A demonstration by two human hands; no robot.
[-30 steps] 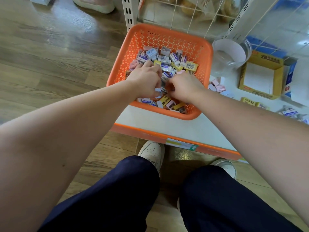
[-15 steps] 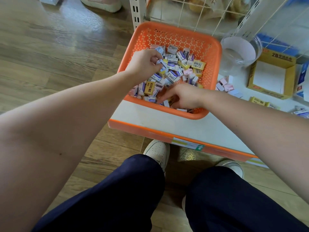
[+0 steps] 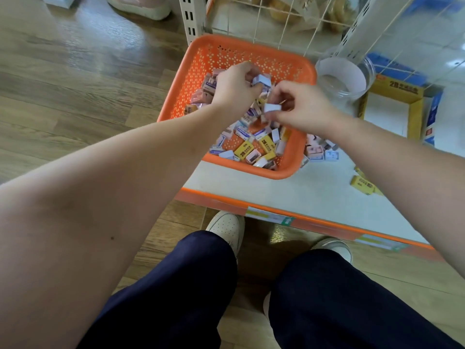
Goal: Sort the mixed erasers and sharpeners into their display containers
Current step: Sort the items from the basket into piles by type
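An orange perforated basket sits on a low white shelf and holds a heap of mixed erasers and sharpeners, yellow, white, pink and blue. My left hand hovers over the basket's middle, closed on a pale blue sharpener. My right hand is just to its right, above the pile, pinching a small white sharpener between thumb and fingers. A clear round jar and an open yellow display box stand to the basket's right.
Several pink and blue pieces lie loose on the white shelf beside the basket, with yellow erasers further right. A wire rack rises behind. My knees and shoes are below the orange shelf edge.
Both hands have lifted out of the pile. The right hand rose from the basket's near side holding a white piece, and the left moved right holding a pale blue one.
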